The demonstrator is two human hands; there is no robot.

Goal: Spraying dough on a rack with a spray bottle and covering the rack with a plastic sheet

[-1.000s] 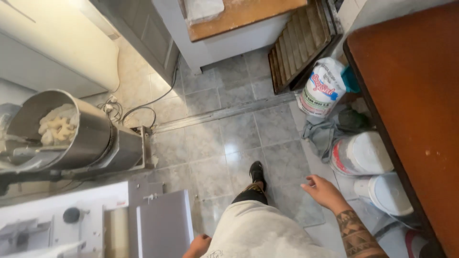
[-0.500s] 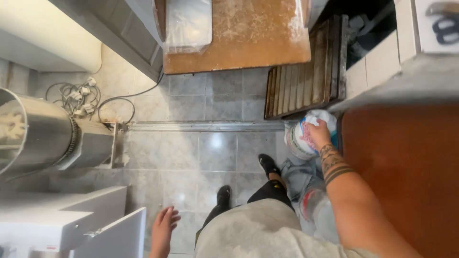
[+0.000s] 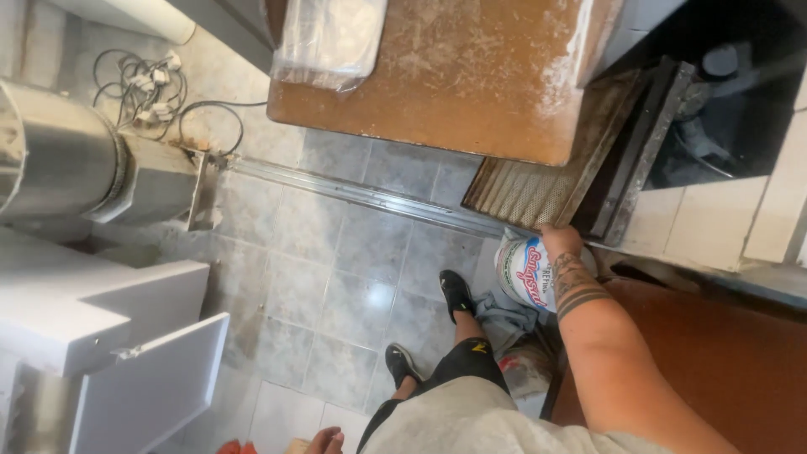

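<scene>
**Right hand down at the white bag by the tray**

Seen from above, looking straight down at a grey tiled floor (image 3: 336, 277). Right hand (image 3: 561, 242) stretched down to the right side of the scene, resting on the top of a white bag (image 3: 525, 273) with red and blue print. Bag stood on the floor, just below the near edge of a ribbed metal tray (image 3: 525, 189) leaning beside the brown table (image 3: 471, 76). Fingers of that hand hidden behind the wrist and the bag top, so cannot tell whether closed on the bag or only touching it. Forearm tattooed, with dark bands near the wrist.

Left hand (image 3: 324, 440) low at the near edge, only partly in view, fingers loosely curled and holding nothing visible, close to an open white cabinet door (image 3: 151, 378).

Two black shoes (image 3: 458, 294) planted on the tiles, a grey cloth (image 3: 504, 315) crumpled just beside the far one and touching the bag. Table dusted with flour, a clear plastic-wrapped pack (image 3: 328, 38) lying at its far left corner. Steel mixer bowl (image 3: 59, 164) at far left, tangled cables (image 3: 139, 80) on the floor behind it. A second reddish-brown table (image 3: 723, 361) at near right.
</scene>
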